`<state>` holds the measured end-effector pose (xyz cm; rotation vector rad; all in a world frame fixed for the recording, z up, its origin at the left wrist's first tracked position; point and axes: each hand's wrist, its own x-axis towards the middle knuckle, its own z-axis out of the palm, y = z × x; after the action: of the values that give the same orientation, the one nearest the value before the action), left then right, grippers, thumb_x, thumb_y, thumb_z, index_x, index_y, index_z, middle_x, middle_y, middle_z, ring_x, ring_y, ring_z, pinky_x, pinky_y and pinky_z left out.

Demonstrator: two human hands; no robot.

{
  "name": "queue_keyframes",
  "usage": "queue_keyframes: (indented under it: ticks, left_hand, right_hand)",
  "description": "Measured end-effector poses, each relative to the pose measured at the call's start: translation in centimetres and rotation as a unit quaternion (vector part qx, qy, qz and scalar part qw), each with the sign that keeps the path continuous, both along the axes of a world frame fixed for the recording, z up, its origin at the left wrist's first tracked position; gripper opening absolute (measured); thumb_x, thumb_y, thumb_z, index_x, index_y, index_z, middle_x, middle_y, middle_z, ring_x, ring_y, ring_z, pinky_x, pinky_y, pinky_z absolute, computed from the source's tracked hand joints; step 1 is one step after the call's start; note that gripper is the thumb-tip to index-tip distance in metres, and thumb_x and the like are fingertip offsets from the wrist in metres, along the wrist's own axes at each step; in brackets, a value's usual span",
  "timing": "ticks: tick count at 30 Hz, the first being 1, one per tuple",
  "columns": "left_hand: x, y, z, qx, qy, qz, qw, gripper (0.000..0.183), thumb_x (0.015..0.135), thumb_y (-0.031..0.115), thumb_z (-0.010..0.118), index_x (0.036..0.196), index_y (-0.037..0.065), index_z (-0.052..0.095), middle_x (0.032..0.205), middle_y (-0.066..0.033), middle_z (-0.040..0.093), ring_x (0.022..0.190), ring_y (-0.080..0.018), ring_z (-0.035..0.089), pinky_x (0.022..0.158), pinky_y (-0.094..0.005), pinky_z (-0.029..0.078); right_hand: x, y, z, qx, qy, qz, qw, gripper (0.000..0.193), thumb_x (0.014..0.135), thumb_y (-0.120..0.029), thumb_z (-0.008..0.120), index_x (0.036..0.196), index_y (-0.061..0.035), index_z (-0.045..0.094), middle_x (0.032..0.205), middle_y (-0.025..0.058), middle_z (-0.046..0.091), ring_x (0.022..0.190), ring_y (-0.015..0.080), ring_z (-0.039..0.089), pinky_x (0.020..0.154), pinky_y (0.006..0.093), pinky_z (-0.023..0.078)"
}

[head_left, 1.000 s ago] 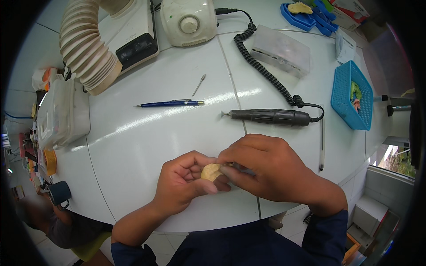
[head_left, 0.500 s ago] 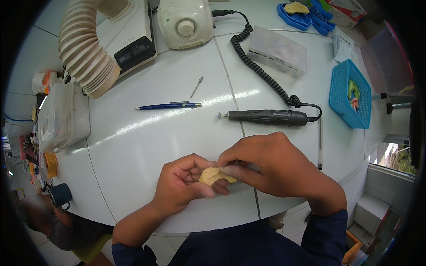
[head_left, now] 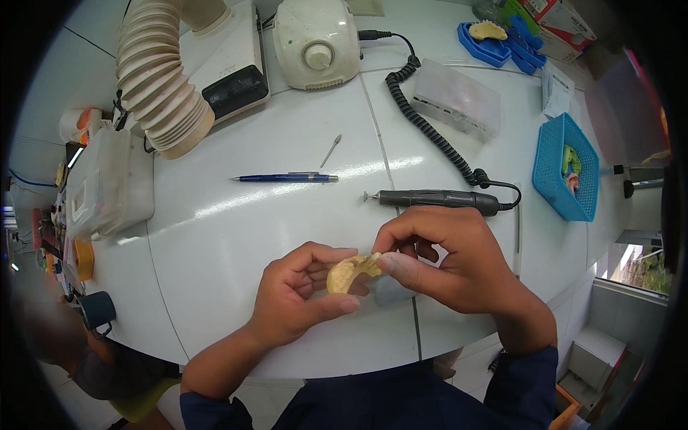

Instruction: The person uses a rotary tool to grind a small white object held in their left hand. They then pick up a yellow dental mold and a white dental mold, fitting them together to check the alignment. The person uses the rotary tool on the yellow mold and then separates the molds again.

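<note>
A yellow plaster dental cast (head_left: 344,276), curved like an arch, is held above the table near its front edge. My left hand (head_left: 294,287) grips its left side, thumb in front and fingers behind. With thumb and index finger pinched, my right hand (head_left: 448,258) touches the cast's right end. A small pale bit shows at those fingertips; I cannot tell whether it is a separate piece. Just beyond my right hand lies a dark grey handpiece (head_left: 437,201) with a small disc-shaped tip. A blue mechanical pencil (head_left: 287,178) and a metal bur (head_left: 331,150) lie farther off.
A ribbed suction hose (head_left: 161,86) and a cream control unit (head_left: 317,46) stand at the back. The coiled cord (head_left: 430,125) runs past a clear plastic box (head_left: 456,97). A blue basket (head_left: 566,168) sits right. A person (head_left: 107,362) is at the lower left.
The cast has been turned, so its right end now tilts up. My right hand has shifted right, its fingertips now at that end. The whole view has shifted slightly.
</note>
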<state>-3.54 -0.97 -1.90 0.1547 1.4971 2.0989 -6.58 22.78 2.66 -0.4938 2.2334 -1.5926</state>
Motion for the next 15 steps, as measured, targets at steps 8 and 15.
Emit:
queue_keyframes:
  ticks: [8, 15]
  left_hand:
    - [-2.1, -0.9, 0.3, -0.362, 0.379, 0.114, 0.844, 0.049, 0.075, 0.014, 0.083, 0.118, 0.001, 0.065, 0.101, -0.0116, 0.064, 0.084, -0.0193, 0.063, 0.072, -0.0297, 0.052]
    - [-2.3, -1.5, -0.1, -0.423, 0.419, 0.12, 0.795, 0.038, 0.073, 0.01, 0.081, 0.108, 0.001, 0.069, 0.101, -0.0107, 0.059, 0.087, -0.0232, 0.06, 0.071, -0.03, 0.049]
  right_hand:
    - [0.4, 0.6, 0.6, -0.22, -0.176, 0.031, 0.959, 0.014, 0.092, -0.011, 0.068, 0.102, -0.0007, 0.068, 0.093, 0.0024, 0.067, 0.086, 0.0075, 0.062, 0.077, 0.0233, 0.049]
    - [0.6, 0.7, 1.2, -0.23, -0.225, 0.031, 0.946, 0.015, 0.092, -0.01, 0.068, 0.103, -0.0005, 0.068, 0.095, 0.0028, 0.067, 0.09, 0.0079, 0.062, 0.08, 0.0235, 0.048]
